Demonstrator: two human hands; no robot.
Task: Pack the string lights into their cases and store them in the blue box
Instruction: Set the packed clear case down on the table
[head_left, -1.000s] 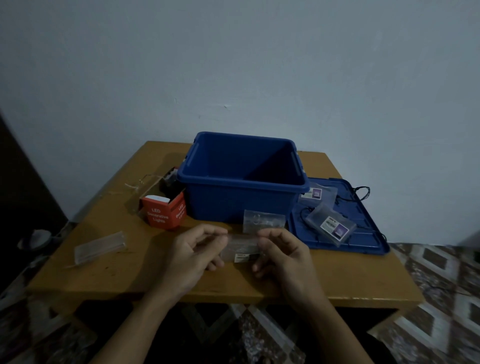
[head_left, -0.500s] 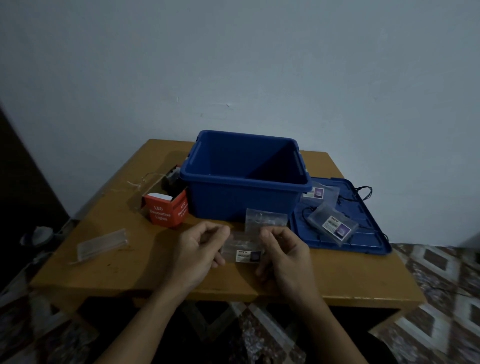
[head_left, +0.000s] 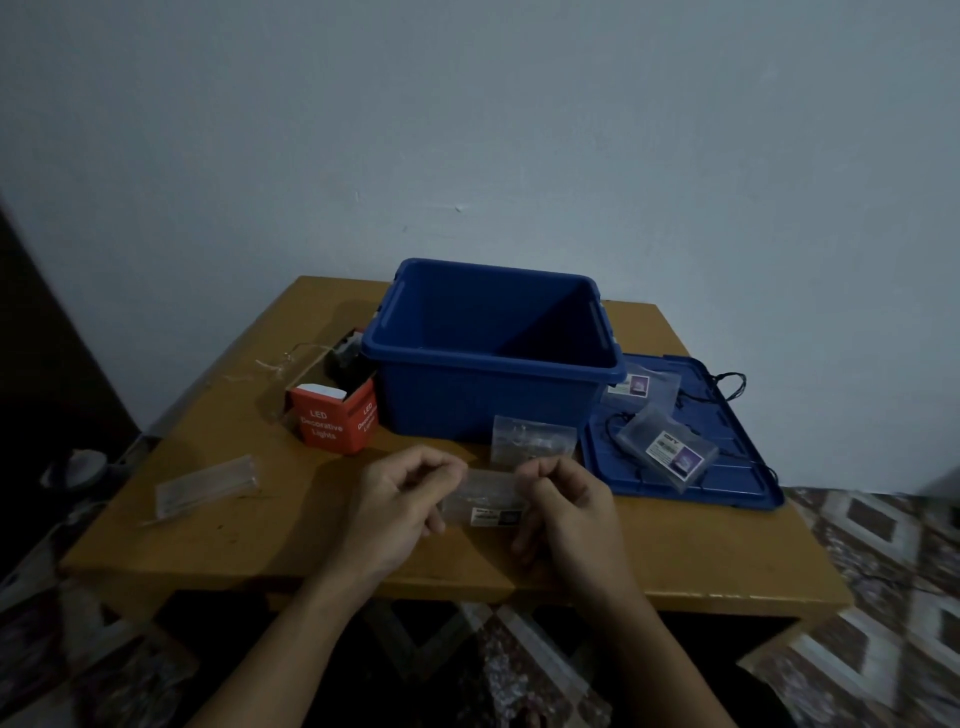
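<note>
1. The left hand (head_left: 400, 512) has its fingers (head_left: 436, 467) curled and pinches the left end of a clear plastic case (head_left: 491, 501), which is held just above the near part of the bench (head_left: 218, 551).
2. The right hand (head_left: 569, 514) has its fingers curled likewise and pinches the right end of the same case. A small printed label shows on the case's near face; its contents are too dim to tell.
3. The blue box (head_left: 483, 410) stands open-topped and upright at mid-bench, behind both hands, its interior in shadow.
4. A second clear case (head_left: 535, 439) lies between the held case and the front wall of the box.
5. The blue lid (head_left: 737, 467) lies flat on the bench to the right of the box. It carries a labelled case (head_left: 667, 452) at its middle and another labelled case (head_left: 641, 387) just beside the box's right corner. A black wire (head_left: 727, 382) trails around them.
6. The red carton (head_left: 332, 423), marked "LED Decorative Lights", stands open just beside the box's left wall. A thin pale wire (head_left: 280, 364) lies behind it.
7. A long clear case (head_left: 208, 486) lies at the left of the bench, well apart from the hands.
</note>
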